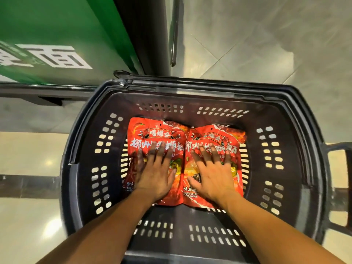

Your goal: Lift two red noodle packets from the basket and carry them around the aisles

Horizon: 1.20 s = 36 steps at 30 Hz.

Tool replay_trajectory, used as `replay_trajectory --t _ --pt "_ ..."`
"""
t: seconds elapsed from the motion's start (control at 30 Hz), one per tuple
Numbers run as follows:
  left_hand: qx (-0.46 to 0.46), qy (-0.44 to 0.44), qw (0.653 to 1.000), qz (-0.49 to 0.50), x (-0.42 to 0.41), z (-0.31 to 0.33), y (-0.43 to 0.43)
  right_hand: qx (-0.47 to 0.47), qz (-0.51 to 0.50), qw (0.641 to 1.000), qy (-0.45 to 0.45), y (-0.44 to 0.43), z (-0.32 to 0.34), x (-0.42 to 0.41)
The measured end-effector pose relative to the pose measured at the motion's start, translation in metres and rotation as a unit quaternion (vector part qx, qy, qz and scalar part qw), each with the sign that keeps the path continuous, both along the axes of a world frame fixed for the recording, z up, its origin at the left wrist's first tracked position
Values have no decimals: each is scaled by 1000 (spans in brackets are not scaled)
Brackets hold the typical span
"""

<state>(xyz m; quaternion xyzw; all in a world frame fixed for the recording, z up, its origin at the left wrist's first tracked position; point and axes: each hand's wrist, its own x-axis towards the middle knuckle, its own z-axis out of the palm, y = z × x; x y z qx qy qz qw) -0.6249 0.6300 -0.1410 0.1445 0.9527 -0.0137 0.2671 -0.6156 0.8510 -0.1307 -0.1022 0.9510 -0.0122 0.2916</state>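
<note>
Two red food packets with white Chinese lettering lie side by side on the floor of a dark plastic shopping basket (85,149). My left hand (155,172) lies flat on the left packet (152,132), fingers spread and straight. My right hand (213,174) lies flat on the right packet (215,136) in the same way. Both forearms reach in over the basket's near rim. The lower halves of both packets are partly hidden under my hands.
A green cabinet (57,35) with large white characters stands at the upper left, with a dark pole (146,35) beside it. Grey tiled floor (266,44) spreads to the upper right. The basket's folded handle (190,83) lies along its far rim.
</note>
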Motion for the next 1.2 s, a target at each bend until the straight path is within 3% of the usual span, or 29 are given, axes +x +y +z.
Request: replay_trajectory --t 0.17,0.43,0.73,0.93,1.2 --pt "-2 -88 996 -25 -35 51 2 10 -10 997 -81 -12 46 -30" --pt "-34 -12 995 -96 -84 188 -26 -33 -14 999 -29 -30 179 -85" --pt "-25 60 998 25 -79 421 -84 -84 82 990 75 -68 413 -131" --pt "-74 117 985 106 -38 591 -131 -132 167 960 184 -110 583 -120" --pt "-56 300 916 260 41 765 -196 -196 237 907 289 -201 757 -72"
